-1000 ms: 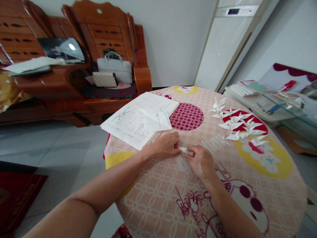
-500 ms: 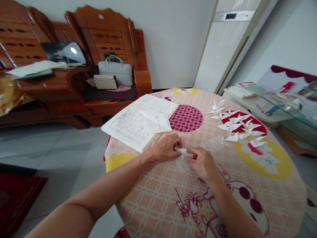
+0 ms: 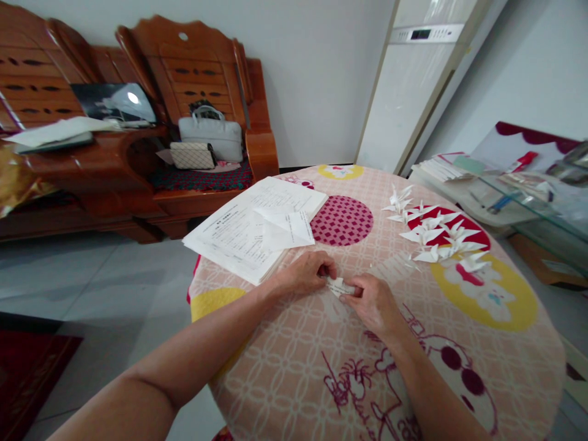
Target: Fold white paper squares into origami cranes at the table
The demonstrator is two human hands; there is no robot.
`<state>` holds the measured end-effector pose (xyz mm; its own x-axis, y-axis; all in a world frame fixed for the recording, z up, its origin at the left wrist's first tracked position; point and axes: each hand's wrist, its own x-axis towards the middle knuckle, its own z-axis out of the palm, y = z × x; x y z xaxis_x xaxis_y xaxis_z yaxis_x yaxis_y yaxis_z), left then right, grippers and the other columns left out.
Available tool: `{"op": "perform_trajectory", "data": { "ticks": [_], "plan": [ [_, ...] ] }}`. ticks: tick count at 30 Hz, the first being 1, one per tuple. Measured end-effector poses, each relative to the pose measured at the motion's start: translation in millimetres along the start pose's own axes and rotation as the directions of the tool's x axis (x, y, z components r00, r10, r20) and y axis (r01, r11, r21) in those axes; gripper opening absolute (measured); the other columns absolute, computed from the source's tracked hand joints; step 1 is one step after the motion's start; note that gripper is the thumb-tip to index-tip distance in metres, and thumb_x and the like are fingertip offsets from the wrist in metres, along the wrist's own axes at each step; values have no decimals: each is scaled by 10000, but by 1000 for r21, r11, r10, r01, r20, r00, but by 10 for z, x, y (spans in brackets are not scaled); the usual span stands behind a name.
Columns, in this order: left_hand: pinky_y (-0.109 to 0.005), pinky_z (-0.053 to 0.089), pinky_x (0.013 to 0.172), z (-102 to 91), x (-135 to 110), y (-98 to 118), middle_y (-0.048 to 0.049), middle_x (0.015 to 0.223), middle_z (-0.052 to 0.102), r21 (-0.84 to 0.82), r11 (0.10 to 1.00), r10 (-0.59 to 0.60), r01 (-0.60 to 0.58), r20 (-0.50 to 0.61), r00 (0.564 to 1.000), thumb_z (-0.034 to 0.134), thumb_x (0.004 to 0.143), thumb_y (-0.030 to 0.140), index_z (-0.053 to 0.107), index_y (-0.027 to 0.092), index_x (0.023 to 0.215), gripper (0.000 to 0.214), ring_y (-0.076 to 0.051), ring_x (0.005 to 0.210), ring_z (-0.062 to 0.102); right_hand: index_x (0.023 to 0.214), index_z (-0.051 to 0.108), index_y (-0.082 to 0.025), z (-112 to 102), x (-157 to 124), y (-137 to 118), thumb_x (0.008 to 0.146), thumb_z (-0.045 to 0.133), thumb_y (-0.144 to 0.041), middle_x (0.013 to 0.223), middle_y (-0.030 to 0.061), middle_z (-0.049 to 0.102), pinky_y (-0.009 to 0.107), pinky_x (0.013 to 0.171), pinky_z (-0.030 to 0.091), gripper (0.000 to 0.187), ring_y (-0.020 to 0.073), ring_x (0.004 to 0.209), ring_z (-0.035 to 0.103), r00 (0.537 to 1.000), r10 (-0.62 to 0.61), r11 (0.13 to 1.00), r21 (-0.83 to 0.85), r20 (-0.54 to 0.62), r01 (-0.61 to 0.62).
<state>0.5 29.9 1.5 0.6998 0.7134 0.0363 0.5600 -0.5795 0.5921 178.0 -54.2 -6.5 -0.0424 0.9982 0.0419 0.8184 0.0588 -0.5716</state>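
Observation:
A small folded piece of printed white paper (image 3: 339, 286) is pinched between my two hands, low over the table. My left hand (image 3: 309, 271) grips its left end, fingers curled and partly hidden. On the right end, my right hand (image 3: 373, 301) closes thumb and fingers. Just left of my hands lies a stack of printed sheets (image 3: 225, 229), with a loose folded sheet (image 3: 289, 229) on top. To the right, several white folded paper cranes (image 3: 425, 233) stand in a cluster. A thin paper strip (image 3: 392, 267) lies beyond my right hand.
A patterned cloth covers the round table (image 3: 285, 361). Behind it stand a wooden bench (image 3: 193, 67) with a grey handbag (image 3: 214, 138) and a tall white cabinet unit (image 3: 404, 86). At the right, a glass shelf (image 3: 542, 208) adjoins the table.
The folded paper has turned slightly, so more of its printed face shows between my fingers. Both hands stay in nearly the same place; the whole view has shifted a little.

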Motion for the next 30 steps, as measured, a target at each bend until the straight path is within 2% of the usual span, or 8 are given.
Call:
{"op": "perform_trajectory", "data": {
  "ticks": [5, 9, 13, 17, 21, 25, 27, 30],
  "plan": [
    [-203, 438, 621, -25, -44, -24, 13, 740, 653, -34, 999, 3, -5, -55, 998, 509, 644, 15, 693, 175, 827, 305, -109, 661, 575, 833, 762, -182, 4, -10, 6, 741, 692, -179, 733, 40, 635, 248, 630, 397, 116, 158, 662, 577, 1000, 2, 1000, -17, 11, -2],
    [-258, 471, 787, 29, -95, 36, -36, 928, 665, 8, 991, 133, -134, -177, 975, 511, 739, 46, 692, 176, 921, 288, -148, 849, 599, 874, 769, -186, 1, -10, -1, 748, 691, -181, 736, 40, 632, 244, 615, 398, 149, 160, 661, 581, 1000, 11, 1000, -7, 28, -10],
    [-250, 467, 798, 171, -131, 120, -70, 954, 657, 95, 957, 278, -275, -17, 961, 522, 849, 149, 698, 156, 913, 188, -161, 898, 601, 845, 766, -181, 1, -8, 6, 771, 675, -189, 731, 41, 621, 248, 623, 394, 118, 163, 665, 578, 999, -22, 1000, -11, 28, 23],
    [-257, 457, 740, 248, -147, 92, -88, 883, 654, 243, 952, 185, -186, 25, 982, 466, 893, 171, 690, 139, 779, 254, -168, 834, 600, 766, 749, -181, 8, -13, 13, 776, 673, -203, 696, 26, 584, 249, 601, 373, 80, 152, 634, 558, 1000, -22, 999, -29, 18, 22],
    [-225, 438, 704, 157, -137, -54, -55, 873, 663, 176, 977, 135, -123, -53, 989, 529, 816, 128, 682, 149, 742, 172, -137, 792, 599, 739, 743, -181, 0, -29, 15, 769, 682, -198, 685, 18, 561, 248, 603, 372, 70, 150, 637, 553, 1000, -19, 1000, -14, 9, 19],
    [-224, 418, 653, 0, -129, -176, -13, 733, 649, 132, 991, 33, -20, -101, 994, 563, 706, 88, 660, 151, 663, 123, -127, 691, 581, 743, 740, -158, -21, -41, 26, 745, 702, -162, 679, 15, 568, 247, 615, 384, 38, 146, 635, 555, 1000, -15, 999, 36, -11, 15],
    [-218, 419, 639, -60, -132, -177, -11, 733, 656, 72, 997, -29, 39, -134, 990, 559, 723, 106, 683, 151, 715, 132, -121, 669, 580, 749, 739, -145, -22, -40, 36, 733, 711, -146, 677, 16, 580, 245, 613, 388, 33, 141, 625, 555, 1000, -11, 998, 62, -24, 12],
    [-223, 441, 707, -79, -124, -95, -25, 871, 683, 1, 1000, -18, 18, -168, 986, 546, 832, 229, 701, 167, 912, 184, -127, 755, 604, 731, 737, -143, -7, -34, 51, 723, 717, -139, 682, 25, 596, 248, 617, 396, 22, 147, 631, 557, 999, -25, 998, 58, -39, 27]
  ]
}}
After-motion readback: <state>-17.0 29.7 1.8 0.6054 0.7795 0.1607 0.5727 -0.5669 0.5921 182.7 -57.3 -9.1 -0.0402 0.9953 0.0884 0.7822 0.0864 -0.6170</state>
